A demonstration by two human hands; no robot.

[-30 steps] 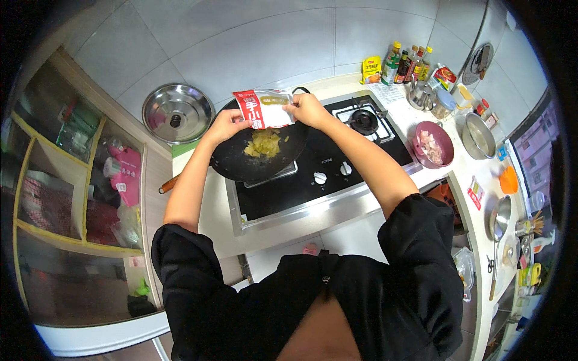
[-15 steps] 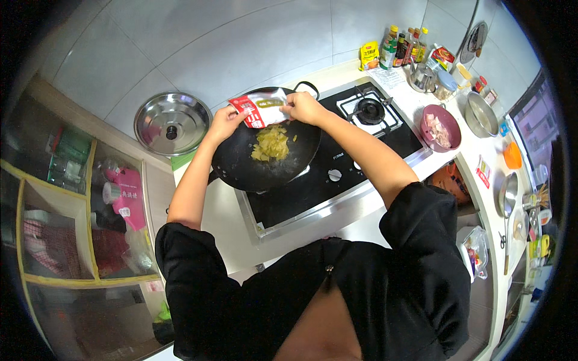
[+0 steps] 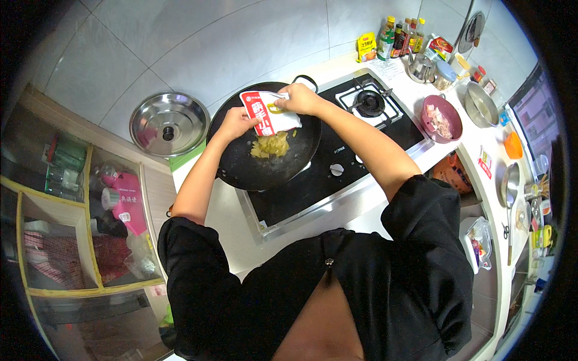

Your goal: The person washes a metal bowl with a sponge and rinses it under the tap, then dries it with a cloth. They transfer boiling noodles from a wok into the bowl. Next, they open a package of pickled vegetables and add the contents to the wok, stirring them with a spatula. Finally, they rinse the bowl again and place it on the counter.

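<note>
Between my two hands is a red and white food pouch, tilted over a black wok. My left hand pinches the pouch's lower left edge. The upper right edge is gripped by my right hand. Under the pouch, a heap of yellow-green chopped vegetable pieces, like pickled greens, lies in the wok. The pouch hides the heap's far part. The wok stands on the left side of a black gas stove.
A steel lid leans against the tiled wall at left. Right of the free burner stands a purple bowl of raw meat pieces. Seasoning bottles line the back, and a steel pot sits at far right.
The pouch has swung from lying nearly level to a steeper tilt, its lower end now closer to the vegetables. My left hand has shifted right and down with it.
</note>
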